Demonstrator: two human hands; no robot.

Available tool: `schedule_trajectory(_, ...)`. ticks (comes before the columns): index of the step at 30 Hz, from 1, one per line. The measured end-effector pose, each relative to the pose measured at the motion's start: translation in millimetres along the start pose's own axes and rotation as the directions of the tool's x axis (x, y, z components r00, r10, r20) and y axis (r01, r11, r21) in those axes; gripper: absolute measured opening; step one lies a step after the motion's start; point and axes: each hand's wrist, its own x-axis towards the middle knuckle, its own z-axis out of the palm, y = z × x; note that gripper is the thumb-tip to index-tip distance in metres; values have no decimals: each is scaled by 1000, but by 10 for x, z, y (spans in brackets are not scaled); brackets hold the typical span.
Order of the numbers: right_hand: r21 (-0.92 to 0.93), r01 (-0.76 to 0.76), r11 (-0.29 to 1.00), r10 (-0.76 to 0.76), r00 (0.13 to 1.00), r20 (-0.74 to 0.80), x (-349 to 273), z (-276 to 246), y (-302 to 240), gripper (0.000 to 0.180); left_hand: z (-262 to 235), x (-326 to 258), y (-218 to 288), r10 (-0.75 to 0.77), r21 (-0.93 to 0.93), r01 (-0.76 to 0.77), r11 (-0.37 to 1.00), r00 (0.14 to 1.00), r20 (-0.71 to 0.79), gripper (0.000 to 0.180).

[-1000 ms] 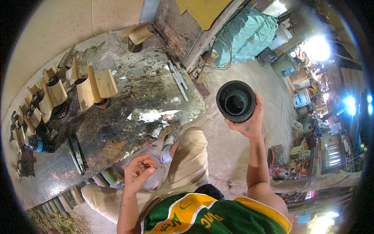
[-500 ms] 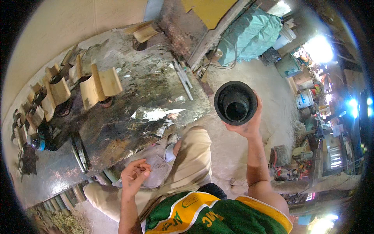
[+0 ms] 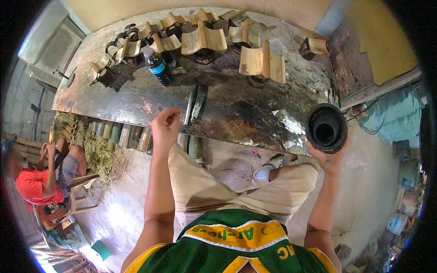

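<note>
The view has swung since a second ago: the surface [image 3: 136,98], then off to the person's left, now lies straight ahead, and both hands have come up toward its near edge. The right hand [image 3: 328,157] still carries the dark round pot [image 3: 326,127], mouth toward the camera, the fingers wrapped under its lower rim so that it rides just above them, level with the surface's right end. The left hand [image 3: 165,125] has risen from the lap to the near edge; its fingers are curled in and pressed toward the thumb, and whether they pinch something small I cannot tell at this size.

Just beyond the left fingers and slightly to their right lies a pair of dark flat strips [image 3: 195,104]. Farther out stand a plastic bottle with a blue label [image 3: 158,66] and rows of split bamboo pieces [image 3: 204,40] over dark pots along the far edge. So the pot now sits within reach of the work area.

Open room: the bare dark stretch between the strips and the pot-holding fingers is wide. The near edge runs under both hands, with bamboo poles [image 3: 114,132] stacked beneath it. A seated person in red [image 3: 34,184] is well off to the left.
</note>
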Motion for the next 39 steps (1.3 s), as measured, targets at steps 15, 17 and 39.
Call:
schedule_trajectory(15,389,-63,919,59,998,23,-67,317,-205,111,211,420,81,80,217,-97,971,993,83,44)
schedule_trajectory(17,375,-21,927,19,1000,10,-84,292,-144,112,85,317,322,-115,-179,154,972,970,214,40)
schedule_trajectory(39,106,-12,994,-1,992,130,-13,475,-159,120,517,-438,2052,559,-483,-430,763,814,158,16)
